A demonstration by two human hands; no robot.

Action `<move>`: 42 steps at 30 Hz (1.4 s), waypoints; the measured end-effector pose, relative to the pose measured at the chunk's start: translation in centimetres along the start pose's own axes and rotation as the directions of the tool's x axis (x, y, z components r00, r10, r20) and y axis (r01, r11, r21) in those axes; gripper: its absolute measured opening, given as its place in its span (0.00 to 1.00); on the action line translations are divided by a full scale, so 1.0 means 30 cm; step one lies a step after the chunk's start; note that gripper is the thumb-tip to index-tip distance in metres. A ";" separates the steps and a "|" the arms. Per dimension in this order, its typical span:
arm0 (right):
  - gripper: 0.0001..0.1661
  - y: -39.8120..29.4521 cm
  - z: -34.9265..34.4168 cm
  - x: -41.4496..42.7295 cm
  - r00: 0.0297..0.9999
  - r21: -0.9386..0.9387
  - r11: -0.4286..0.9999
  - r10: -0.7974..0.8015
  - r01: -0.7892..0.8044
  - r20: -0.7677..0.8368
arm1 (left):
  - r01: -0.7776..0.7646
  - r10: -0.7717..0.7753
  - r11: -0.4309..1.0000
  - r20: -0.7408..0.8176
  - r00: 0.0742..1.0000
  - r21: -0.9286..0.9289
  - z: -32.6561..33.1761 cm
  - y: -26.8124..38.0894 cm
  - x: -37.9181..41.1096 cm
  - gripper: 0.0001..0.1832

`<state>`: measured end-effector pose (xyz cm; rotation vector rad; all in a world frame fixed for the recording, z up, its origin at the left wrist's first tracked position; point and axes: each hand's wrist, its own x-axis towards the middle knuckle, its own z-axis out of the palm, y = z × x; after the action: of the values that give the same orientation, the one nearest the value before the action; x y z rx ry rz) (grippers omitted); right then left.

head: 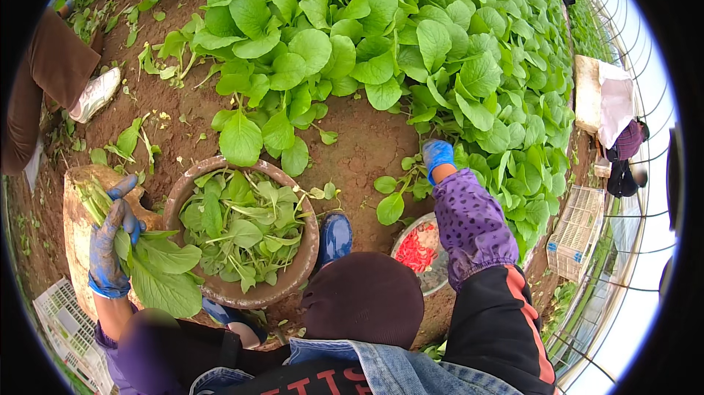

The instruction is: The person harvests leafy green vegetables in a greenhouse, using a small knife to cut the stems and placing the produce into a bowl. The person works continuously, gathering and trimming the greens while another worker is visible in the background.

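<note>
My left hand (111, 249), in a soiled blue glove, grips a bunch of leafy greens (162, 271) by the stems. The stem ends point up and away from me, and the broad leaves hang toward me. My right hand (438, 157), also blue-gloved, reaches down at the edge of the dense leafy green bed (484, 70). Leaves and the glove's back hide its fingertips, so its hold cannot be made out. A wide brown basin (264, 299) holds loose leaves and stems and stands between my left hand and my blue boot (335, 236).
A round tub with red bands (415, 249) sits below my right forearm. Pale plastic crates (576, 232) stand at right, another crate (77, 323) at lower left. A person's shoe (96, 95) is at left; another person (627, 142) is far right. Loose leaves litter the soil (363, 142).
</note>
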<state>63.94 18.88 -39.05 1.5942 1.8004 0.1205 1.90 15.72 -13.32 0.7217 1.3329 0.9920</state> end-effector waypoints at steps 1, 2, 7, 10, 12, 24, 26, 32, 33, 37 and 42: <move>0.09 0.007 -0.019 -0.003 1.000 -0.019 1.000 0.009 -0.010 -0.005 | -0.001 0.001 1.000 -0.010 1.000 0.007 0.011 0.004 -0.007 0.28; 0.09 0.015 -0.038 -0.009 0.995 0.009 0.996 0.093 -0.093 -0.037 | -0.002 0.002 1.000 -0.017 1.000 0.021 0.016 0.007 -0.014 0.28; 0.10 0.029 -0.099 -0.056 0.995 0.220 0.975 -0.017 0.038 -0.094 | -0.023 0.023 0.999 -0.001 1.000 0.046 0.009 0.019 -0.023 0.26; 0.10 -0.032 -0.018 -0.086 0.997 0.218 0.974 0.043 -0.056 0.065 | 0.001 0.000 0.997 -0.016 1.000 0.079 0.021 0.027 -0.032 0.25; 0.10 -0.046 0.024 -0.102 0.979 0.229 0.962 0.107 -0.146 0.175 | 0.000 0.002 0.995 -0.023 1.000 0.104 0.028 0.029 -0.040 0.24; 0.09 -0.116 -0.116 -0.143 0.997 -0.177 0.983 0.064 -0.055 0.046 | 0.014 -0.011 0.989 -0.021 1.000 0.145 0.024 0.019 -0.049 0.24; 0.09 -0.106 -0.048 -0.136 0.996 -0.137 0.988 0.073 -0.064 0.058 | 0.014 -0.014 0.990 -0.002 1.000 0.143 0.027 0.028 -0.040 0.24; 0.07 -0.136 -0.022 -0.172 0.996 0.024 0.996 0.082 -0.083 0.024 | 0.009 -0.010 0.977 0.006 1.000 0.213 0.020 0.040 -0.054 0.24; 0.08 -0.136 -0.019 -0.170 0.994 0.045 0.995 0.089 -0.092 0.064 | 0.003 -0.005 0.977 0.008 1.000 0.214 0.021 0.043 -0.059 0.24; 0.11 -0.129 -0.052 -0.146 0.954 0.134 0.982 0.090 -0.133 0.288 | -0.016 0.017 0.982 -0.003 1.000 0.189 0.032 0.054 -0.076 0.24; 0.16 -0.085 -0.121 -0.125 0.910 0.288 0.940 0.053 -0.185 0.412 | -0.029 0.029 0.990 0.002 1.000 0.137 0.034 0.075 -0.095 0.24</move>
<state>59.72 16.31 -36.00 1.7998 1.4506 -0.4374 2.64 14.27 -9.93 0.8475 1.4039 0.9294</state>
